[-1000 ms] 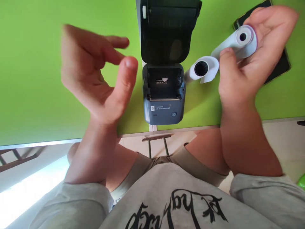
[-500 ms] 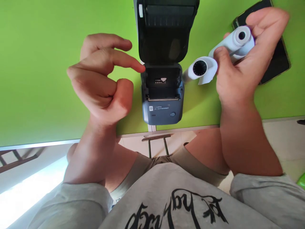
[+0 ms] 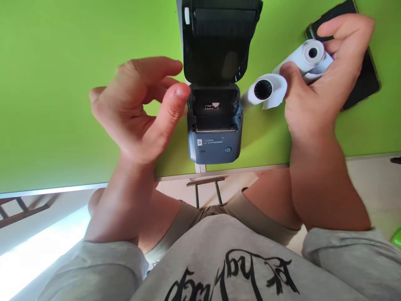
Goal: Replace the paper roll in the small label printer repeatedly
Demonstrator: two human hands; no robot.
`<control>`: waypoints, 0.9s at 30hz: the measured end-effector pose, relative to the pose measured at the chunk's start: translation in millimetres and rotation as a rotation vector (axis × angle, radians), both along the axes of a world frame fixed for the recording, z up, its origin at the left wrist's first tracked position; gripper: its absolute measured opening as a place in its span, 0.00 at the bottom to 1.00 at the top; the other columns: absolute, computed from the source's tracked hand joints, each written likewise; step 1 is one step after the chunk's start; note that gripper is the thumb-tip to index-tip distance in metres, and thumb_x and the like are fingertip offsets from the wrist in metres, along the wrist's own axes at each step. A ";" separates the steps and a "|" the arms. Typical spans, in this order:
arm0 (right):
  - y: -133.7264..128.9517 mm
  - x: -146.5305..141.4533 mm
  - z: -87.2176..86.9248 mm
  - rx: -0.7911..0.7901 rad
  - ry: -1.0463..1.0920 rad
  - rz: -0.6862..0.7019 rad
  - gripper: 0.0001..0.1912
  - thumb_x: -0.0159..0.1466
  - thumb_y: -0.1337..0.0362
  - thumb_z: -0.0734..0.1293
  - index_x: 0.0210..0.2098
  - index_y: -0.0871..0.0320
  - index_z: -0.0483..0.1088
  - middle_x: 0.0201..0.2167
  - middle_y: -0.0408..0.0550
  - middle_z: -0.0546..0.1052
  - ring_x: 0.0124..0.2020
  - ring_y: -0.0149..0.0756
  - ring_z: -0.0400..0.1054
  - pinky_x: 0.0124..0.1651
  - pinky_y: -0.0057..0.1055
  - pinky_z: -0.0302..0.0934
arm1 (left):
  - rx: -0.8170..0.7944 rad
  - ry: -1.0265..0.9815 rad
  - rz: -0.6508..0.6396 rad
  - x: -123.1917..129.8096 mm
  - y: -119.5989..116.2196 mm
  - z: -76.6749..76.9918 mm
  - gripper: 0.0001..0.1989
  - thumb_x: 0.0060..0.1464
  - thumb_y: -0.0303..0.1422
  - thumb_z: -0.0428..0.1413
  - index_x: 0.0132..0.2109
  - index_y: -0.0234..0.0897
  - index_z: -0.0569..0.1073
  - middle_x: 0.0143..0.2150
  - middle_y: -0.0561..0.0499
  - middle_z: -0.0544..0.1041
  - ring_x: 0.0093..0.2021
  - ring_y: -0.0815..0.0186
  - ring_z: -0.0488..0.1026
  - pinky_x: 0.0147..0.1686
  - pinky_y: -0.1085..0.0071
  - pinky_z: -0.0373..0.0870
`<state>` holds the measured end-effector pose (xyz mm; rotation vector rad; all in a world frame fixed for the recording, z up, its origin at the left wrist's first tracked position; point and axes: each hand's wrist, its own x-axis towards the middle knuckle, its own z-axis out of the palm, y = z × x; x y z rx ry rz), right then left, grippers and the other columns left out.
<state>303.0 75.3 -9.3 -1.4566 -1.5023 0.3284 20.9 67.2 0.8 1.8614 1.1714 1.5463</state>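
A small blue-grey label printer (image 3: pixel 213 146) lies on the green table with its black lid (image 3: pixel 216 46) swung up. Its paper bay (image 3: pixel 213 100) shows a small printed label inside and no roll. Just left of the bay is my left hand (image 3: pixel 140 108), its fingers and thumb curved and apart, holding nothing; the thumb tip overlaps the printer's edge. On the right side, my right hand (image 3: pixel 319 88) grips a white paper roll (image 3: pixel 294 58) between thumb and fingers. Beside the thumb is a second paper roll (image 3: pixel 250 94) with a dark core and a loose paper end; whether the hand holds it is unclear.
A dark phone-like device (image 3: pixel 363 79) lies on the table under and behind my right hand. The green table's (image 3: pixel 46 104) metal front edge runs close to the printer. A stool or bar frame (image 3: pixel 206 182) shows below, between my legs.
My left hand has turned, with its thumb spreading out and its pointing finger drawn back from the printer's bay edge. My right hand and the roll in it have dipped slightly.
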 end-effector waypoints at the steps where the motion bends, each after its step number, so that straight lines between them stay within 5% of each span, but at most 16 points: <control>1: -0.2 -0.3 0.9 -0.010 -0.010 -0.005 0.24 0.55 0.81 0.67 0.46 0.52 0.69 0.39 0.34 0.69 0.38 0.21 0.64 0.45 0.31 0.61 | 0.086 0.062 -0.009 -0.1 1.9 -2.2 0.13 0.65 0.44 0.64 0.52 0.44 0.83 0.35 0.58 0.82 0.33 0.70 0.84 0.34 0.70 0.78; 3: -0.7 -0.7 2.2 -0.020 -0.036 -0.010 0.23 0.55 0.80 0.67 0.47 0.51 0.69 0.39 0.33 0.70 0.40 0.22 0.65 0.47 0.31 0.62 | 0.246 0.161 -0.040 -0.6 6.9 -8.2 0.18 0.68 0.41 0.60 0.63 0.51 0.74 0.42 0.62 0.82 0.34 0.72 0.85 0.27 0.78 0.73; 6: -0.5 0.1 1.7 -0.022 -0.033 -0.008 0.23 0.56 0.79 0.67 0.47 0.51 0.69 0.39 0.33 0.70 0.40 0.22 0.66 0.47 0.31 0.63 | 0.320 0.102 -0.002 -0.9 11.8 -16.0 0.25 0.70 0.34 0.56 0.68 0.61 0.62 0.50 0.69 0.83 0.40 0.72 0.86 0.31 0.80 0.77; 9: 0.9 2.2 -0.8 -0.012 0.002 -0.008 0.24 0.54 0.81 0.67 0.45 0.52 0.69 0.39 0.34 0.70 0.39 0.22 0.67 0.46 0.31 0.63 | 0.135 0.116 -0.019 -0.7 8.3 -14.3 0.24 0.69 0.37 0.55 0.67 0.54 0.59 0.67 0.62 0.76 0.72 0.58 0.69 0.58 0.58 0.82; 11: 1.7 3.3 -2.0 -0.008 0.010 0.004 0.24 0.54 0.81 0.67 0.45 0.52 0.69 0.39 0.35 0.70 0.39 0.22 0.66 0.47 0.31 0.62 | 0.033 0.144 -0.072 -1.1 3.9 -8.4 0.24 0.67 0.36 0.53 0.68 0.52 0.59 0.71 0.62 0.70 0.78 0.54 0.57 0.65 0.46 0.73; 13: 1.9 3.6 -2.3 -0.012 0.012 0.017 0.23 0.55 0.80 0.67 0.45 0.52 0.69 0.40 0.35 0.69 0.39 0.22 0.65 0.47 0.31 0.62 | 0.014 0.210 -0.066 -2.7 1.5 -2.9 0.28 0.66 0.28 0.50 0.69 0.56 0.60 0.70 0.66 0.69 0.79 0.57 0.55 0.68 0.43 0.68; 15: 1.8 3.4 -2.1 -0.003 0.008 0.022 0.23 0.54 0.80 0.66 0.45 0.52 0.69 0.40 0.34 0.69 0.39 0.21 0.64 0.47 0.31 0.61 | 0.110 0.253 -0.126 -5.3 1.8 -0.8 0.31 0.58 0.23 0.52 0.66 0.52 0.68 0.69 0.64 0.72 0.77 0.58 0.62 0.64 0.51 0.76; 16: 1.7 3.1 -1.9 0.003 0.004 0.017 0.23 0.54 0.80 0.66 0.45 0.51 0.69 0.40 0.34 0.69 0.39 0.21 0.64 0.47 0.31 0.61 | 0.171 0.203 -0.088 -6.5 2.4 -1.1 0.27 0.54 0.20 0.51 0.57 0.45 0.76 0.60 0.62 0.79 0.72 0.56 0.71 0.59 0.53 0.80; 18: 1.6 2.4 -1.4 0.001 -0.003 0.008 0.23 0.54 0.80 0.67 0.45 0.52 0.69 0.39 0.34 0.69 0.40 0.22 0.65 0.47 0.31 0.61 | 0.134 0.155 -0.043 -8.0 3.3 -3.2 0.20 0.45 0.13 0.48 0.35 0.37 0.80 0.33 0.59 0.81 0.44 0.61 0.86 0.38 0.66 0.84; 20: 1.5 1.9 -0.8 -0.009 0.002 0.007 0.21 0.55 0.79 0.67 0.45 0.52 0.69 0.39 0.34 0.68 0.40 0.21 0.64 0.47 0.31 0.61 | 0.124 0.113 -0.006 -7.3 2.6 -4.9 0.20 0.40 0.10 0.48 0.27 0.36 0.77 0.24 0.60 0.76 0.30 0.68 0.81 0.26 0.75 0.75; 24: 0.6 1.7 0.5 0.010 -0.001 0.018 0.21 0.55 0.80 0.67 0.44 0.53 0.68 0.40 0.35 0.68 0.39 0.21 0.63 0.47 0.30 0.61 | 0.137 0.089 0.013 -1.7 -1.1 -1.8 0.25 0.44 0.07 0.49 0.35 0.38 0.82 0.31 0.60 0.81 0.35 0.70 0.83 0.33 0.75 0.78; 27: -0.4 2.1 1.4 -0.031 -0.023 0.025 0.20 0.58 0.80 0.66 0.45 0.53 0.67 0.41 0.35 0.67 0.41 0.21 0.65 0.48 0.29 0.62 | -0.014 -0.061 0.065 0.6 -0.3 1.8 0.21 0.62 0.20 0.56 0.60 0.37 0.75 0.56 0.54 0.80 0.57 0.57 0.83 0.55 0.55 0.83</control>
